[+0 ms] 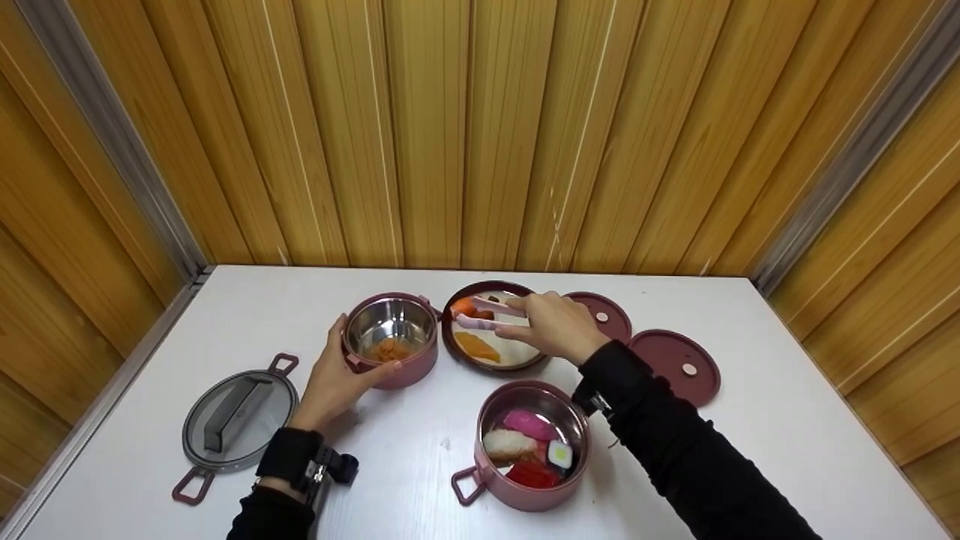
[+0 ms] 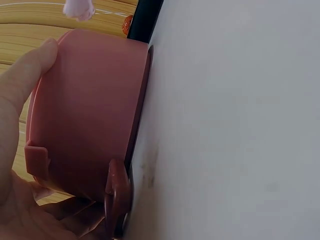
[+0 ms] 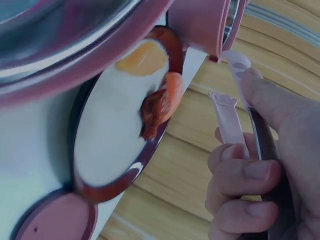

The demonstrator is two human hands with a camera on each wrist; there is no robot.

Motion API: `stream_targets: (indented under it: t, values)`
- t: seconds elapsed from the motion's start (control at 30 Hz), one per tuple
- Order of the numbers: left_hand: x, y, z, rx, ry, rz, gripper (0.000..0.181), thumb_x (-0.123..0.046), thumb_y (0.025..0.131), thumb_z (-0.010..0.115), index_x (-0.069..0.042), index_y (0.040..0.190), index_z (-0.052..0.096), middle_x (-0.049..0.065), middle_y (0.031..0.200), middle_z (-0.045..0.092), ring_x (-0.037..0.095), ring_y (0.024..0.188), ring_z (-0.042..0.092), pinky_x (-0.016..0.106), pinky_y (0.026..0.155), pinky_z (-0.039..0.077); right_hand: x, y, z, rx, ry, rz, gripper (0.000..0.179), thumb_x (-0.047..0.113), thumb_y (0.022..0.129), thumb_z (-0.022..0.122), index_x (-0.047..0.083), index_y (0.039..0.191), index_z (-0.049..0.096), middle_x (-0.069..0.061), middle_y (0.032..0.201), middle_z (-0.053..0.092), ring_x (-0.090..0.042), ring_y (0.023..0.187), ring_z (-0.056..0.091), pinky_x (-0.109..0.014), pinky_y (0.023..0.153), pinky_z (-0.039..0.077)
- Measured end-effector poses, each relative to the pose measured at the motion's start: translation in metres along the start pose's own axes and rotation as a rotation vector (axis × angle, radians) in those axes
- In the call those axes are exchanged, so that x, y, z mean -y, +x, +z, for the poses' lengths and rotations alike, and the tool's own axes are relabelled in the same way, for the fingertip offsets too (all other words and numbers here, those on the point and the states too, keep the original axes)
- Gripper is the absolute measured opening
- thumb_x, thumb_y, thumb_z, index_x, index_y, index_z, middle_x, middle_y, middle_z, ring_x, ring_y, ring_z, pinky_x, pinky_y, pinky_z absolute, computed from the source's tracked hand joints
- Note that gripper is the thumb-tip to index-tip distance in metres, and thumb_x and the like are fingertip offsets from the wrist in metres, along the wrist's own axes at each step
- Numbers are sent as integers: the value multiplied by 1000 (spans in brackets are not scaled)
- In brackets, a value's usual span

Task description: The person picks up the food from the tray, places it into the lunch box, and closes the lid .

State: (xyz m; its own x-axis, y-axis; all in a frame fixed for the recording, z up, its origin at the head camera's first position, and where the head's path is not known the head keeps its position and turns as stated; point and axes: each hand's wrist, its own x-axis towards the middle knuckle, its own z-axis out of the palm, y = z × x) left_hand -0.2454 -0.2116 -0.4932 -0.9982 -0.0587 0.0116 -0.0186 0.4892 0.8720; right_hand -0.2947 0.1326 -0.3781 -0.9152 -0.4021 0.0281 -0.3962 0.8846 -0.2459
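Observation:
My left hand (image 1: 337,382) grips a small pink steel-lined pot (image 1: 409,373) by its side, thumb and fingers on opposite sides. A crumpled-looking orange-brown food piece (image 1: 391,349) lies inside. My right hand (image 1: 559,326) holds pale pink tongs (image 3: 227,120), their tips apart with nothing between them. The tongs hover above a dark-rimmed plate (image 1: 514,351). On that plate are a yellow-orange food piece (image 3: 145,59), a reddish-brown piece (image 3: 156,112) and an orange piece (image 3: 173,92). Nearer me, a larger pink pot (image 1: 525,495) contains several toy-like sushi pieces (image 1: 529,425).
A grey see-through lid (image 1: 259,427) with a handle lies at the left. Two round maroon lids (image 1: 664,364) lie flat at the right, one partly behind my right hand. Wood-patterned panels (image 1: 487,135) stand behind the white table (image 1: 405,465).

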Motion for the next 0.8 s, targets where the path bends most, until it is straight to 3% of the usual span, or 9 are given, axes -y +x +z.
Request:
stream_targets:
  t: [0.13, 0.27, 0.5, 0.8]
  values:
    - [-2, 0, -1, 3, -4, 7, 131, -51, 89, 91, -10, 178, 5, 26, 182, 25, 49, 167, 29, 66, 135, 28, -9, -5, 1, 3, -35, 32, 55, 52, 102, 77, 18, 144, 75, -17, 119, 81, -34, 93, 75, -51, 68, 56]
    - [-3, -2, -1, 5, 4, 9, 131, -51, 89, 91, -9, 178, 5, 27, 181, 25, 50, 167, 30, 68, 134, 28, -16, -9, 6, 19, -46, 55, 57, 53, 101, 78, 18, 146, 74, -19, 131, 79, -39, 102, 77, -55, 72, 58]
    - [-2, -3, 0, 8, 8, -2, 131, -51, 89, 91, -10, 178, 5, 28, 181, 24, 51, 167, 28, 69, 134, 28, -20, -11, 18, 54, -47, 51, 57, 51, 101, 79, 16, 144, 75, -22, 137, 77, -42, 111, 77, -57, 80, 61]
    - [-1, -2, 0, 11, -7, 1, 131, -52, 89, 91, -10, 178, 5, 27, 181, 26, 50, 167, 29, 68, 134, 29, -16, -12, 23, 64, -55, 41, 56, 52, 98, 82, 18, 142, 77, -21, 136, 78, -42, 107, 78, -55, 73, 59]
